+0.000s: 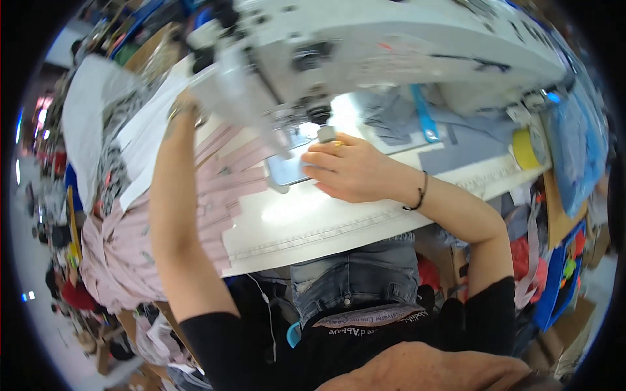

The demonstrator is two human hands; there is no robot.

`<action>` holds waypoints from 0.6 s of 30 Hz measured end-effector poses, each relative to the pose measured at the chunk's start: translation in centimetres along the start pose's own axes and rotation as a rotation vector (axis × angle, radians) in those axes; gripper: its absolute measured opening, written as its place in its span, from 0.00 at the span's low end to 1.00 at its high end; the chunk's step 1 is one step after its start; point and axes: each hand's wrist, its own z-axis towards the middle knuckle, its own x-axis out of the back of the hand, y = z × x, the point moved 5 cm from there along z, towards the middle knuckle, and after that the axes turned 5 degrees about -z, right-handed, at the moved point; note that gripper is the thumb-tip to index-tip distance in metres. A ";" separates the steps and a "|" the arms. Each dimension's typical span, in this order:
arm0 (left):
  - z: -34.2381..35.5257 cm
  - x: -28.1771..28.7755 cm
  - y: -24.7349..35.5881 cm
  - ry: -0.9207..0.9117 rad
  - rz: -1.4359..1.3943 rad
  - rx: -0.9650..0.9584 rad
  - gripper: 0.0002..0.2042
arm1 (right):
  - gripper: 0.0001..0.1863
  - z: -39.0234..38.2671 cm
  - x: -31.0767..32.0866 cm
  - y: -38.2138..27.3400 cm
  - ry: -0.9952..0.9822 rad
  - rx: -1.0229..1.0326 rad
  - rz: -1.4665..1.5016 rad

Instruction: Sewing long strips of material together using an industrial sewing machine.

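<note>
I see a white sewing machine (424,45) across the top, with a presser foot and a metal plate (287,171). My right hand (349,169) is beside the needle area, its fingers stretched out and a little apart over the plate, just below a small knob (325,133). My left hand (184,107) reaches up to the left of the machine head; its fingers are mostly hidden and blurred. Pink striped fabric pieces (215,189) spread over the left part of the white table (300,228), beside and under my left arm. White fabric (140,150) lies left of that arm.
Grey fabric (456,150), a blue tool (425,117) and a yellow tape roll (525,146) lie right of the needle. A blue plastic bundle (574,156) is at the right edge, above a blue bin (561,274). A person in red (73,293) is in the far left background.
</note>
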 end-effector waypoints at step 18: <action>-15.6 1.7 19.0 -0.397 -0.215 -0.446 0.11 | 0.13 -9.8 11.1 -0.6 0.016 -0.439 -0.344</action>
